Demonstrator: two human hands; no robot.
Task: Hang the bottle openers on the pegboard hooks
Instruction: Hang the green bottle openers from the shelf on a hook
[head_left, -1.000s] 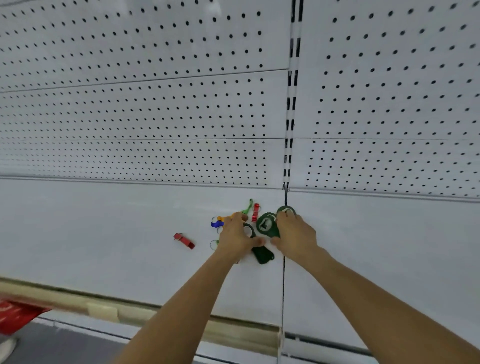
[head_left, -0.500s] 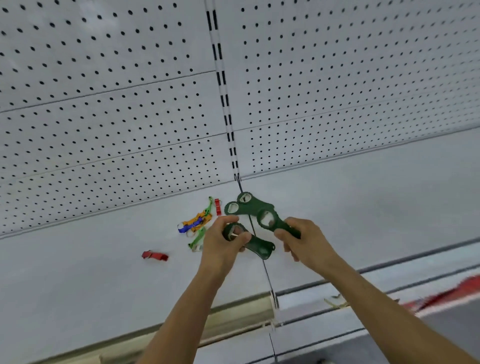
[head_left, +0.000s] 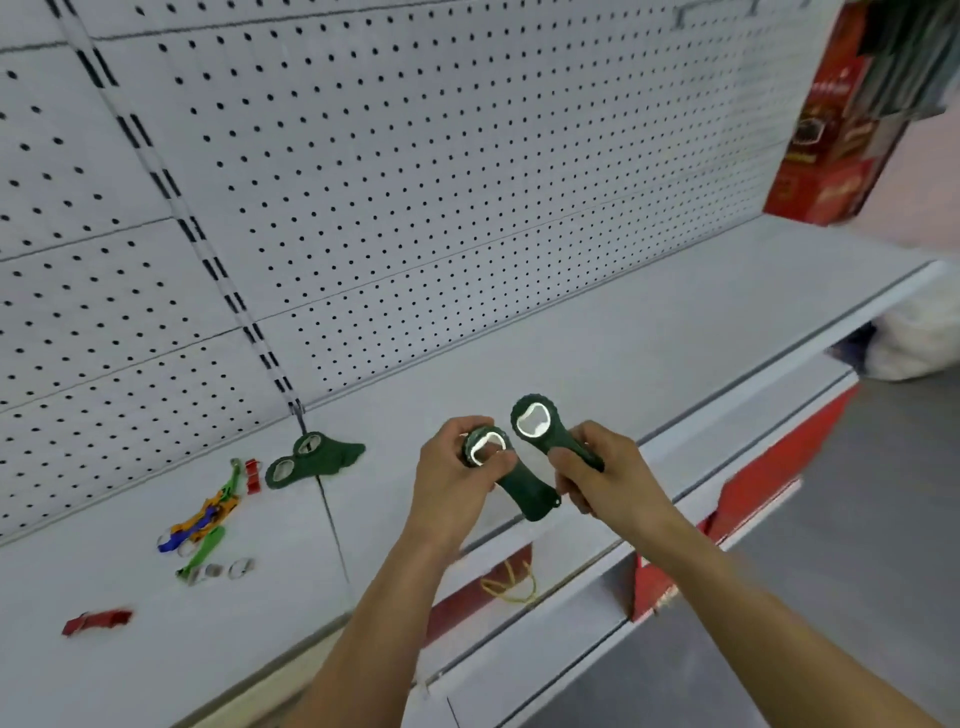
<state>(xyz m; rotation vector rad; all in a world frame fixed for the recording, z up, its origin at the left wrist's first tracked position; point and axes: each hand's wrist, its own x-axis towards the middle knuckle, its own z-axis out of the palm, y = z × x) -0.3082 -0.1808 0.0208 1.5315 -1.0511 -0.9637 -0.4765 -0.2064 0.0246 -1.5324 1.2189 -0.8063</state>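
My left hand (head_left: 457, 473) grips the round head of a dark green bottle opener (head_left: 524, 493), whose handle points down to the right. My right hand (head_left: 597, 467) holds a second dark green bottle opener (head_left: 535, 423) by its handle, head up. Both are lifted above the white shelf (head_left: 571, 332). Two more dark green openers (head_left: 311, 457) lie together on the shelf by the pegboard (head_left: 415, 182). A pile of small coloured openers (head_left: 208, 519) lies further left, and a red opener (head_left: 98, 621) lies alone at the near left. No hooks show on the near pegboard.
A slotted upright strip (head_left: 171, 197) divides the pegboard panels. Red boxes (head_left: 831, 130) stand at the shelf's far right end. A yellow rubber band (head_left: 511, 590) lies on the lower ledge. Grey floor and a white bag (head_left: 914, 343) are at the right.
The view has swung right. My right hand now holds one green opener, and two green openers lie on the shelf by the pegboard. Both hands have come nearer with their openers.
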